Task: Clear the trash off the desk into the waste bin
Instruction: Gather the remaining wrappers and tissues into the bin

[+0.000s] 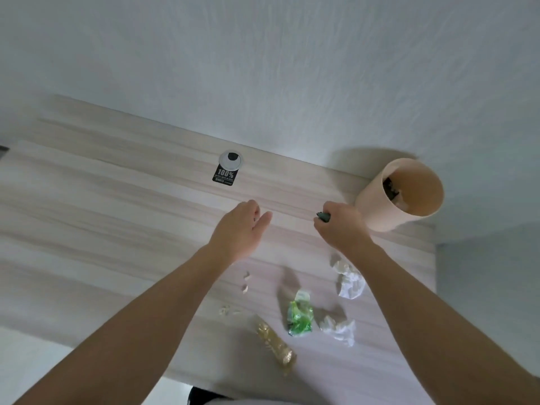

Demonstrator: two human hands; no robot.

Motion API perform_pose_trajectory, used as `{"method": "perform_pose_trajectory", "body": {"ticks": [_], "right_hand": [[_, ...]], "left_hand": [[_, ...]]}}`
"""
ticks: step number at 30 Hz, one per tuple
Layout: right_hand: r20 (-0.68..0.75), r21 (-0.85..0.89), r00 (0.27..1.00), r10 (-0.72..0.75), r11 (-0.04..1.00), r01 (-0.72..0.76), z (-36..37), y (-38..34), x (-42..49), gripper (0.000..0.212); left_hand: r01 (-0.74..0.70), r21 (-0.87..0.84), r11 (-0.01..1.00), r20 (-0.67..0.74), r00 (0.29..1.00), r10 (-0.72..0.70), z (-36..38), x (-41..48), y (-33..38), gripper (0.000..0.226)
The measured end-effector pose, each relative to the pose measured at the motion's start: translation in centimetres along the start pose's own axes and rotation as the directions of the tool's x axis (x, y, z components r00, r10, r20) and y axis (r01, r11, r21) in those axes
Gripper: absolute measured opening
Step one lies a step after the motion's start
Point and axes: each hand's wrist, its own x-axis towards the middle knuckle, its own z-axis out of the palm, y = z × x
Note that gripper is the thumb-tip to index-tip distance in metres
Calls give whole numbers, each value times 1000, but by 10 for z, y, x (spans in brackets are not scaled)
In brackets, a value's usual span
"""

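Left hand (239, 226): grip spread, empty, poised above worktop (117, 200). Right hand (340, 226): grip pinching dark scrap (323, 216), beside waste bin (377, 206), presumably for dropping. Wrappers, tissues near front edge.

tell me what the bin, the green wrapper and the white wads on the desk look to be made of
The waste bin looks like matte peach plastic: smooth, even wall, no seams showing. The green wrapper seems to be thin glossy plastic film, crinkled, partly see-through, with bright glints. The white wads look like crumpled tissue or paper, soft and dull with folded creases. The desk shows a pale wood-grain surface, likely laminate.
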Motion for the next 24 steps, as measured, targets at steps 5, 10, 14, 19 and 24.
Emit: {"method": "perform_pose_trajectory", "body": {"ticks": [5,10,14,19,24], "right_hand": [[-22,-34,999,-23,999,23,-12,20,-42,41],[-49,-1,999,-17,1000,17,-22,53,-84,28],[-19,51,1000,-8,999,9,-22,81,-114,10],[67,78,997,-33,997,28,-17,105,-137,14],[103,35,990,-92,995,88,2,122,-144,28]], "left_hand": [[-2,85,996,3,1000,2,11,-36,25,32],[6,59,998,46,999,-9,32,-80,50,18],[41,20,999,23,999,-42,53,-112,63,22],[126,5,992,61,990,-126,72,-143,80,45],[145,-5,989,100,985,-143,84,-153,87,43]]}}
